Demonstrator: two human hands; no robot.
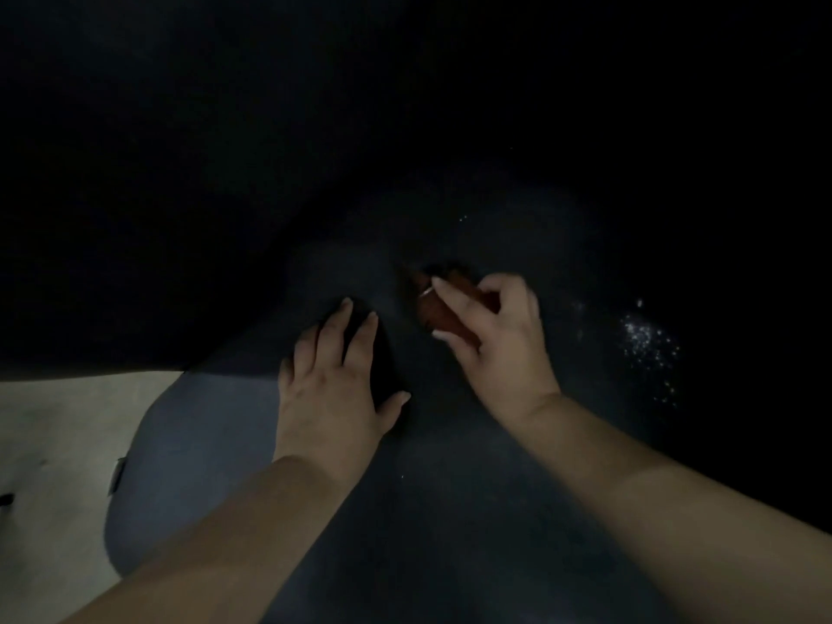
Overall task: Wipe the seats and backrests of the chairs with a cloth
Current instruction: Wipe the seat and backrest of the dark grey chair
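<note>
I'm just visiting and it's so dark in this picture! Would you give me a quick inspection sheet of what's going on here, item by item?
Surface: dark grey-blue chair seat, rounded at its left edge; the far part fades into darkness.
Job's things: reddish-brown cloth, bunched on the seat.
Clutter: scattered white specks on the seat, right of the cloth; what they are cannot be told.
Hands: left hand rests flat on the seat, fingers spread; right hand grips the cloth.
Cables: nothing seen.
Surroundings: pale floor at lower left, with a small dark mark at the frame's left edge; the whole upper frame is too dark to read.
</note>
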